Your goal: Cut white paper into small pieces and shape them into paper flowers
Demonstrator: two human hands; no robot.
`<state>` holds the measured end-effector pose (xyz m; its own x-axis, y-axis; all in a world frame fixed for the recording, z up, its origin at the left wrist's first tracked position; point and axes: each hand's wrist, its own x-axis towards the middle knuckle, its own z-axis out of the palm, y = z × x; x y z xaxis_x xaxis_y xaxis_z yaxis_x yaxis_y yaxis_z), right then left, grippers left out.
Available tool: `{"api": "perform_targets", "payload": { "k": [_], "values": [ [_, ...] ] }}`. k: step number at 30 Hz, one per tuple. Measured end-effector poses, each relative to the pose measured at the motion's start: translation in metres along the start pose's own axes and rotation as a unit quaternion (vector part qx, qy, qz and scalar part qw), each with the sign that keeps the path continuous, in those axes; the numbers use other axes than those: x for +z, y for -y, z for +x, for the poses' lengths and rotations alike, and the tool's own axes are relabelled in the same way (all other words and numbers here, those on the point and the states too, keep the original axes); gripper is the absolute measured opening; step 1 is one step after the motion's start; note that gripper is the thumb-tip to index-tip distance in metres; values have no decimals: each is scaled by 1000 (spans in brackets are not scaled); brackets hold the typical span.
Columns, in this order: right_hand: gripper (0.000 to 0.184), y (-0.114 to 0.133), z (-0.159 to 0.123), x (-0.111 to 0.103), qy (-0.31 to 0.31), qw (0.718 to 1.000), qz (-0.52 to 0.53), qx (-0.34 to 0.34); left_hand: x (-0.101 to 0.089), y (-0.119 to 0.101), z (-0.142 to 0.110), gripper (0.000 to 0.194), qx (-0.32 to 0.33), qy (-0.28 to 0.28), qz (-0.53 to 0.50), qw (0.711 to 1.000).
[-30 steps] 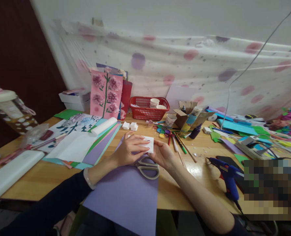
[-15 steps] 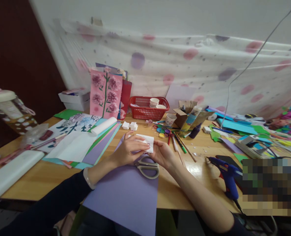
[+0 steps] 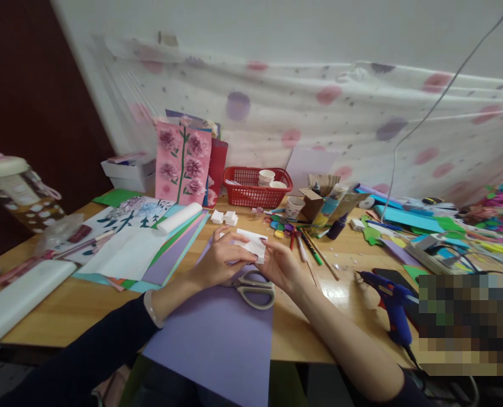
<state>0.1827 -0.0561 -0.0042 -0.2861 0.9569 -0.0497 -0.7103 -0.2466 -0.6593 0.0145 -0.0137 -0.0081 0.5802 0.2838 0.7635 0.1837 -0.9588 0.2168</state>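
Note:
Between my two hands is a small piece of white paper, held up over the table. My left hand grips its left and lower side, fingertips on the face of the paper. Thumb and fingers of my right hand pinch its right edge. Just below lie scissors with grey handles, their blades hidden under my left hand. They rest on a sheet of purple paper that hangs over the table's front edge. Behind my hands sit small stacks of white paper squares.
A red basket with paper cups stands at the back. Paint pots, brushes and pens lie right of my hands. A blue glue gun with its cord is at the right. Coloured sheets and a white paper roll lie left.
The fingers of my left hand have shifted on the white paper, so more of its face shows. My right fingers have closed on its right edge. The rest stays put.

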Motion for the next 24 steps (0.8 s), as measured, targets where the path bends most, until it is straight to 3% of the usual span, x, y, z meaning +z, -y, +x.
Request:
{"api": "perform_targets", "payload": {
  "k": [3, 5, 8, 10, 15, 18, 24],
  "values": [
    [32, -5, 2, 0, -16, 999, -28, -18, 0, -3, -1, 11, -12, -2, -10, 1000],
    [34, -7, 3, 1, -22, 999, -37, -29, 1, -5, -1, 5, -54, -35, -12, 998],
    [33, -5, 3, 3, -42, 997, -26, -51, 5, -7, -1, 31, -184, -138, -25, 973],
    [33, -3, 3, 4, -49, 996, -13, -70, 8, -6, 0, 40, -267, -172, -70, 946],
    [37, 0, 2, 9, -46, 992, -14, -115, 15, -3, 3, 29, -375, -81, -314, 869],
    [39, -1, 1, 11, -48, 991, -24, -126, 15, -4, 3, 26, -403, -82, -374, 831],
    [29, -4, 0, 11, -54, 989, -49, -130, 12, -1, 2, 23, -398, -98, -381, 829]
  ]
}}
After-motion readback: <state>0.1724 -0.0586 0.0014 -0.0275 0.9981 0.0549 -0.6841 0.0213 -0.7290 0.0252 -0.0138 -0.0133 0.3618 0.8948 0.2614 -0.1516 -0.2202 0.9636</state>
